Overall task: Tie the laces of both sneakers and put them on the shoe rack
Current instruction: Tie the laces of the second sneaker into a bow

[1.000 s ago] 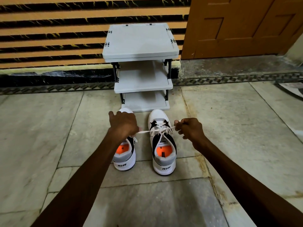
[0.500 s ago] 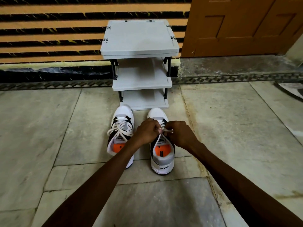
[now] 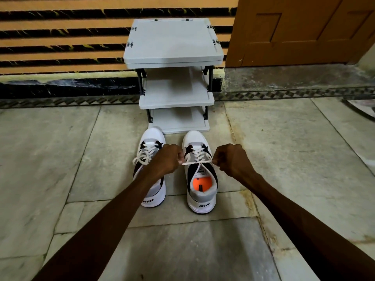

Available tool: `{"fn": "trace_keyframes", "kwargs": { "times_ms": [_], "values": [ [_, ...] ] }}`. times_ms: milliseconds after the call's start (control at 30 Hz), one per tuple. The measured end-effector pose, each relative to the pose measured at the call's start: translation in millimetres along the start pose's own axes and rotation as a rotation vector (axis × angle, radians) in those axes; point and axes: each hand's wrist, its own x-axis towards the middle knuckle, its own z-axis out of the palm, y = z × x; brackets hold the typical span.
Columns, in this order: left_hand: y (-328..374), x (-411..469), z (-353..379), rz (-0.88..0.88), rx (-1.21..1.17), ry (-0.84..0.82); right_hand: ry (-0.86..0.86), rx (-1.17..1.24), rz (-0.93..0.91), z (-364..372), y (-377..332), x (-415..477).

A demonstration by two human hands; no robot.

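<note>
Seen from the head camera, two sneakers stand side by side on the stone floor (image 3: 60, 169), toes pointing toward a grey shoe rack (image 3: 172, 45) that stands against the striped wall (image 3: 60, 37), beside a brown wooden door (image 3: 300, 31). The rack has three shelves, a wide top one, a middle one and a bottom one near the floor, and every shelf that shows is bare; neither sneaker is on it. The left sneaker (image 3: 151, 142) sits with its toe just in front of the bottom shelf, its laces (image 3: 145, 154) crossed and loose, with an end hanging over its outer side; the left forearm covers much of its opening. The right sneaker (image 3: 199, 191) stands just beside it, apart from it by a strip of floor, and its open mouth shows an orange insole (image 3: 199, 182) inside. The left hand (image 3: 167, 159) and the right hand (image 3: 230, 159) are held apart over the right sneaker, each curled into a fist and pinching one end of that shoe's lace (image 3: 194, 162), which stretches taut and nearly level between them across the tongue. Whether a knot has formed under the lace cannot be told. Both heels carry the word "AIR" and rest on the floor near a joint between slabs.
</note>
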Motion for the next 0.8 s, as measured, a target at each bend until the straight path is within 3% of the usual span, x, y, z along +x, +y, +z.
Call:
{"fn": "trace_keyframes", "kwargs": {
  "times_ms": [167, 467, 600, 800],
  "values": [
    [-2, 0, 2, 0.000, 0.067, -0.040, -0.001, -0.083, 0.039, 4, -3, -1],
    [6, -5, 12, -0.048, -0.223, -0.162, -0.043, -0.100, 0.033, 8, -4, -3],
    [5, -6, 7, -0.028, 0.029, -0.069, 0.001, -0.112, 0.072, 7, 2, -4],
    [5, -10, 9, 0.022, 0.320, -0.070, -0.002, -0.161, 0.100, 10, 8, -10]
  ]
}}
